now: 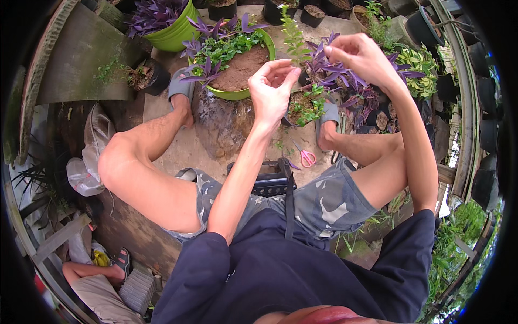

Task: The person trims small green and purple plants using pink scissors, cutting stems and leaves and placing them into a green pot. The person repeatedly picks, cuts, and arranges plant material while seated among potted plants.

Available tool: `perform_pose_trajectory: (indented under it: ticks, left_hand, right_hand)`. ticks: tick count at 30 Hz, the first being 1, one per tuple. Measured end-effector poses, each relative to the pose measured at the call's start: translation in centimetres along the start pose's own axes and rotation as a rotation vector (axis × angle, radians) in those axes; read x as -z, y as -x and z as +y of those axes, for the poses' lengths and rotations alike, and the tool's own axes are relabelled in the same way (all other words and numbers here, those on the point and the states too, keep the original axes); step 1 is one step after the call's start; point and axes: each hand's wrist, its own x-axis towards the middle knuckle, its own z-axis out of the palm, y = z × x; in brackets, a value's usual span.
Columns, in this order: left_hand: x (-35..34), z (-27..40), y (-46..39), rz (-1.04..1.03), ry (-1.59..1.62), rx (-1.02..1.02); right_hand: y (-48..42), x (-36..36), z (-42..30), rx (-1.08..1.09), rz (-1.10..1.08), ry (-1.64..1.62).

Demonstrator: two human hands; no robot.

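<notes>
My left hand [272,91] pinches the lower stem of a leafy green sprig [292,36] between thumb and fingertips, and the sprig points away from me. To its right, my right hand [360,58] is raised over a purple-leaved plant [323,67], thumb and fingers drawn together; whether something small is between them cannot be made out. Left of my hands stands a lime-green plastic pot [232,95] with bare brown soil [249,71], small green plants [226,50] and purple shoots [208,73]. Partly behind my left hand is a pot of green seedlings [309,107].
Pink-handled scissors [307,158] lie on the ground between my legs. A stack of lime-green pots [174,32] stands at the upper left, a small black pot [156,77] below it. At the lower left, another person's leg [91,271] is beside a grey stack [137,289].
</notes>
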Motion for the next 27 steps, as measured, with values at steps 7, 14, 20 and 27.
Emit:
perform_pose_trajectory:
  ticks: [7, 14, 20, 27]
  left_hand:
    - [0.5, -0.6, 0.2, -0.009, 0.053, -0.013]
    - [1.7, -1.7, -0.3, -0.158, 0.073, 0.004]
    - [3.7, -0.7, -1.2, -0.261, 0.11, 0.093]
    - [7.9, 7.0, -8.9, -0.103, -0.529, -0.331]
  right_hand:
    - [1.7, -8.0, -0.2, -0.025, 0.033, -0.677]
    - [1.0, -9.2, 2.1, -0.067, -0.121, -0.932]
    - [-0.5, -10.8, 2.6, 0.013, -0.102, -0.941]
    - [-3.8, -13.9, 2.3, 0.141, 0.074, -0.703]
